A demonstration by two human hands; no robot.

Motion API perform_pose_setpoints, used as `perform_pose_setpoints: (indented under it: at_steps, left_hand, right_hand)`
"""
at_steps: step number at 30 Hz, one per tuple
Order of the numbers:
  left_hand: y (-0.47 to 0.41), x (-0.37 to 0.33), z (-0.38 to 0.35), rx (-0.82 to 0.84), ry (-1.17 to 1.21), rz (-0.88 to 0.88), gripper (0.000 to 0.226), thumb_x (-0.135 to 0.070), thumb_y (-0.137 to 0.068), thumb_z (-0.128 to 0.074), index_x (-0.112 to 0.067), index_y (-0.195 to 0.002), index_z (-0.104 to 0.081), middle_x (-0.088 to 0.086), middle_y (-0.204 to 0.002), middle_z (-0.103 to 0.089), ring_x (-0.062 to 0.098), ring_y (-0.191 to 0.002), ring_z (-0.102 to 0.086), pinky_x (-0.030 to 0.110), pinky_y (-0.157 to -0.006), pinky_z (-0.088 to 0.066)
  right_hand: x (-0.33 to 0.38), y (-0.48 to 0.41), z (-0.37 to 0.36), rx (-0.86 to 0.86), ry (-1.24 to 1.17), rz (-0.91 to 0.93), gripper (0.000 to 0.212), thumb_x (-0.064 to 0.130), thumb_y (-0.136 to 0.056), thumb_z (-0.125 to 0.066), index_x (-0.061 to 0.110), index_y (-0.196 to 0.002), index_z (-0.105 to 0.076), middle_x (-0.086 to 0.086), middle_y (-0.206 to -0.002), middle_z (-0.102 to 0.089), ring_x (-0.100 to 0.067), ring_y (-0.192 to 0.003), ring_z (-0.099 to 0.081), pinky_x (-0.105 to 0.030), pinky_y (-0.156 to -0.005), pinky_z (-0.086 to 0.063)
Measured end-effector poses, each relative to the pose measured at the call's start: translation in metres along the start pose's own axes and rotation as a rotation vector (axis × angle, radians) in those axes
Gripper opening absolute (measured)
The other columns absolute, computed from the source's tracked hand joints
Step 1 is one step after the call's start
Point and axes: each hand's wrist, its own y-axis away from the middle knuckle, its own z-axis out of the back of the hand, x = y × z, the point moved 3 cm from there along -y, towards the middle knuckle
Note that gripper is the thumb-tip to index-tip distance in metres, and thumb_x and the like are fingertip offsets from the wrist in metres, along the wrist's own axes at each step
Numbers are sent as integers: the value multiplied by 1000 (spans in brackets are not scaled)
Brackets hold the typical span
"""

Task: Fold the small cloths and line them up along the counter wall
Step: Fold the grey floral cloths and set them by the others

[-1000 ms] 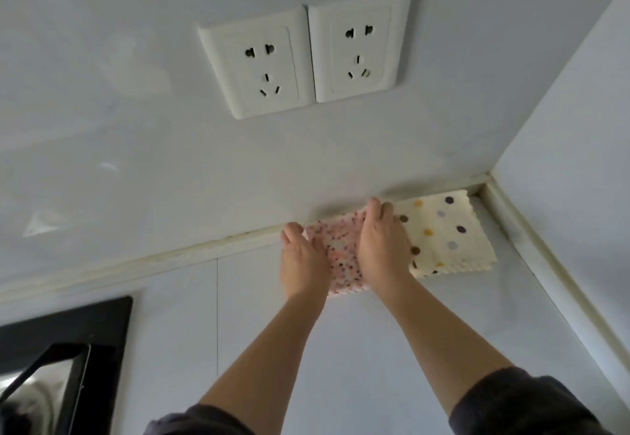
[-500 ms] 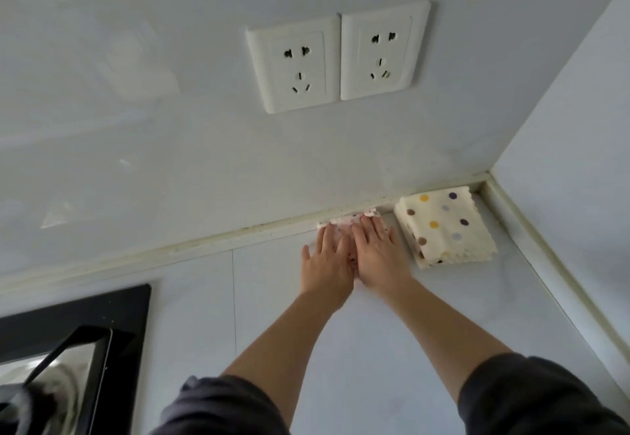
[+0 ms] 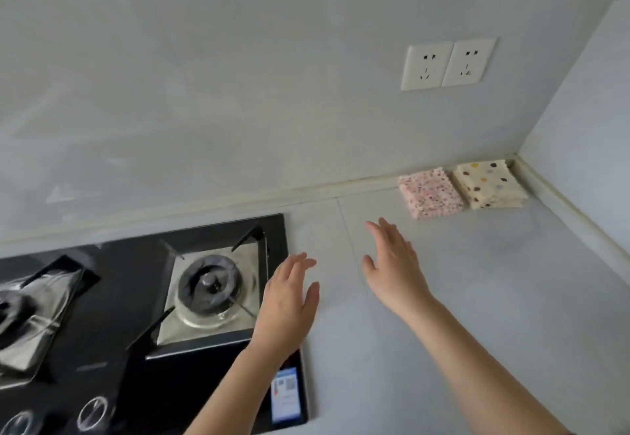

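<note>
Two folded cloths against the wall, both hands free

Two small folded cloths lie side by side at the right of the frame, where the pale counter (image 3: 477, 298) meets the back wall (image 3: 238, 93). The cream cloth with large dots (image 3: 489, 184) sits in the corner. The pink speckled cloth (image 3: 431, 192) lies just to its left, the two nearly touching. Both have their far edges up against the wall strip.

Neither hand holds anything. The right hand (image 3: 392, 264) is at centre frame, below and left of the pink cloth and clear of it, fingers straight and loosely spread. The left hand (image 3: 289, 301) is lower and further left, over the right edge of the black gas hob (image 3: 136, 298), fingers also straight and relaxed. Whether either hand touches the surface below cannot be told.

One burner (image 3: 211, 284) lies just left of that hand, and a blue-and-white label (image 3: 286, 393) sits on the hob's lower right corner. A double socket (image 3: 448, 63) is on the wall at upper right, above the cloths.
</note>
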Motion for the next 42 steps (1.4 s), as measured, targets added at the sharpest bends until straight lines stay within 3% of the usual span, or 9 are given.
perform_pose_setpoints:
  at_steps: [3,8,13,22,30,34,38,42]
  left_hand:
    - [94,42,72,-60,-7,8,31,-20,-95,-50,-21,-127,-52,-9,-133,-48,3,-126,-38,24,-104,-33]
    - [215,120,176,-190,-53,143,27,-20,-95,-51,-23,-121,-54,-16,-121,-51,7,-107,-49,27,-94,-41]
    - [274,195,243,-318,-60,294,26,-18,-95,-50,-20,-121,-56,-12,-124,-52,9,-113,-48,22,-93,-36]
    - [308,369,337,-286,-146,484,29,-20,-97,-46,-25,-125,-53,-12,-131,-48,8,-123,-43,27,-105,-33]
    - [336,525,455,-318,-246,636,23,-23,-96,-49,-26,-118,-57,-8,-127,-53,16,-121,-49,33,-103,-36]
    - [343,625,504,-305,-302,642,20,-16,-90,-58,-21,-108,-62,-2,-120,-60,23,-115,-55,38,-93,-42]
    - [325,737,547,-240,-349,629,22,-10,-85,-62,-16,-105,-66,6,-125,-58,29,-122,-49,44,-96,-39]
    - [300,815,580,-122,-564,515,38,-5,-65,-73,-15,-102,-69,13,-126,-58,37,-127,-46,61,-97,-35]
  right_hand:
    - [91,74,-34,10,-34,115,55,17,-95,-47,16,-147,-28,-6,-158,-17,-22,-147,-12,-41,-118,-13]
    - [230,152,-97,112,-86,306,54,17,-94,-51,18,-145,-32,-3,-155,-24,-20,-144,-21,-44,-116,-23]
    - [333,172,-151,196,-42,454,54,19,-96,-48,21,-146,-29,-2,-157,-21,-17,-145,-17,-38,-119,-18]
    - [495,132,-286,384,-32,636,53,21,-97,-46,22,-147,-28,2,-157,-19,-15,-145,-17,-33,-116,-21]
    - [681,108,-405,542,44,814,52,18,-96,-42,17,-146,-28,-4,-156,-19,-18,-145,-16,-37,-114,-22]
    - [753,93,-477,596,125,823,53,15,-95,-40,15,-147,-28,-7,-156,-20,-20,-144,-16,-37,-112,-23]
    - [810,72,-555,620,161,757,52,14,-93,-43,14,-144,-32,-6,-153,-26,-22,-141,-23,-36,-108,-28]
    - [860,57,-619,588,140,726,53,12,-92,-44,12,-144,-34,-7,-149,-34,-23,-137,-31,-35,-108,-30]
